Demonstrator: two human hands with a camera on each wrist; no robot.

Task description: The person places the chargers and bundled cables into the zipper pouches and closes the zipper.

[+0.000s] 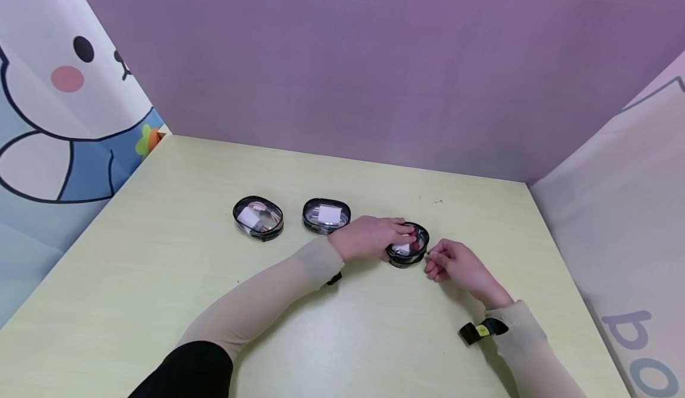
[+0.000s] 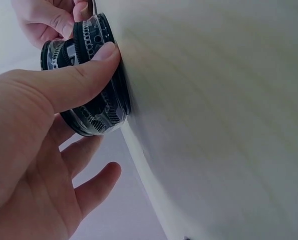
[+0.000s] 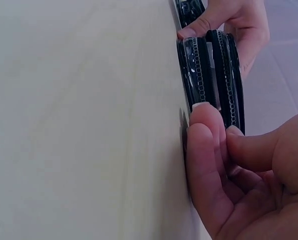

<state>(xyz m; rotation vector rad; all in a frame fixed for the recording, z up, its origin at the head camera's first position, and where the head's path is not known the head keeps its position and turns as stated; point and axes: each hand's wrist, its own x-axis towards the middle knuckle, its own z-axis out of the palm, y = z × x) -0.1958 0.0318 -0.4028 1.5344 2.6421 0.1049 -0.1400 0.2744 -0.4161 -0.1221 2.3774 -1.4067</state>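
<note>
A small clear oval pouch with black trim (image 1: 423,237) lies on the table between the two hands, a white charger block and cable showing inside. My left hand (image 1: 369,238) grips its side, with the thumb along the zipped wall in the left wrist view. At its near right edge my right hand (image 1: 462,269) pinches the zipper pull, which the fingertips mostly hide. Two toothed zipper rows (image 3: 199,70) stand apart in the right wrist view, with a pale strip between them. Just left of my left hand sits a second such pouch (image 1: 327,215).
A third clear pouch (image 1: 258,218) with a white charger and cable lies farther left on the pale table (image 1: 374,338). A purple backdrop (image 1: 374,71) rises behind the table, and printed cloth panels stand at both sides.
</note>
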